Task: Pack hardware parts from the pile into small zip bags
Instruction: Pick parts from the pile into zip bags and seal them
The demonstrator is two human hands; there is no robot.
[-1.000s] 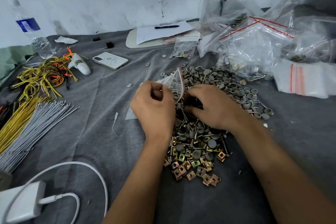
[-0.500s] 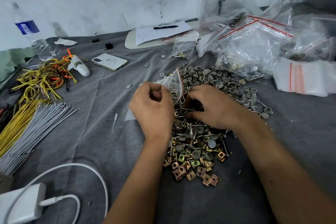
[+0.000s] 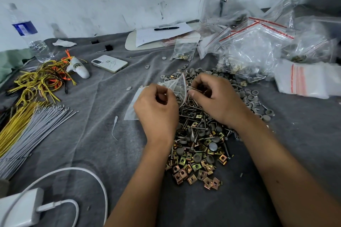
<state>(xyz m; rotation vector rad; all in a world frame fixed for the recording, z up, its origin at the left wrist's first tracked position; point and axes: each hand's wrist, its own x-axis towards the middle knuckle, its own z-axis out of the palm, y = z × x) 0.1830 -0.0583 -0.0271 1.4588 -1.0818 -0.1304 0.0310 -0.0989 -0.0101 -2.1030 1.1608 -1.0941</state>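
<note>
Screws [image 3: 198, 90] now up (right hand [image 3: 218, 100]) at zip bag [image 3: 175, 86]

Illumination is soft, diffuse and moderately dim; no distinct source is visible. Glare appears on the clear crinkled plastic bags [image 3: 258, 46] beyond the right hand [image 3: 215, 97]. Wide-angle distortion bends the frame edges. Detail is slightly soft throughout.

zip bag [image 3: 175, 86] contents unclear, charger [image 3: 18, 208] cropped

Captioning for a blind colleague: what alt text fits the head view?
A left hand holds a small zip bag open while the right hand feeds screws into it, above a pile of hardware parts on a grey cloth.
</note>
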